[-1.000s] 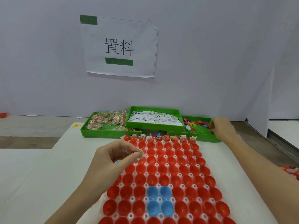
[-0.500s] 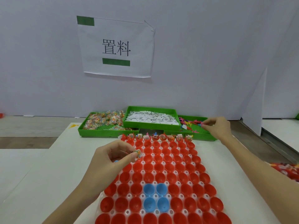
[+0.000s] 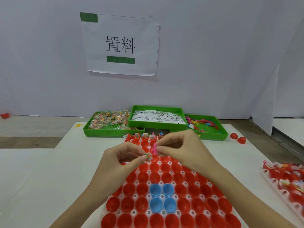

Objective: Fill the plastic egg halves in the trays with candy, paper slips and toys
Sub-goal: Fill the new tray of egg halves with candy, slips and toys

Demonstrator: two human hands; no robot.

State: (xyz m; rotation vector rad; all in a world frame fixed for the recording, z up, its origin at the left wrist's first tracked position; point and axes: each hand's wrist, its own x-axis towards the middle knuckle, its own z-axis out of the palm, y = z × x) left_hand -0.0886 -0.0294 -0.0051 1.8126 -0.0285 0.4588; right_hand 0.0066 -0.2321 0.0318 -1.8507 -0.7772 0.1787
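Over the egg tray [image 3: 148, 212], my left hand [image 3: 125, 162] pinches a light, crinkly wrapped candy [image 3: 147, 156], my right hand [image 3: 182, 150] a small, stiff pink toy [image 3: 154, 149], both best held by fingertips.

Packing workshop, labelled sign [image 3: 120, 45], sorted supply trays [image 3: 157, 124]

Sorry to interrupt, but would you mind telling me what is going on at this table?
A person is filling plastic egg halves set in a white tray. The left hand pinches a wrapped candy and the right hand pinches a pink toy, both over the tray's far rows. Only the farthest row looks filled. Green bins behind hold candy, paper slips and toys.
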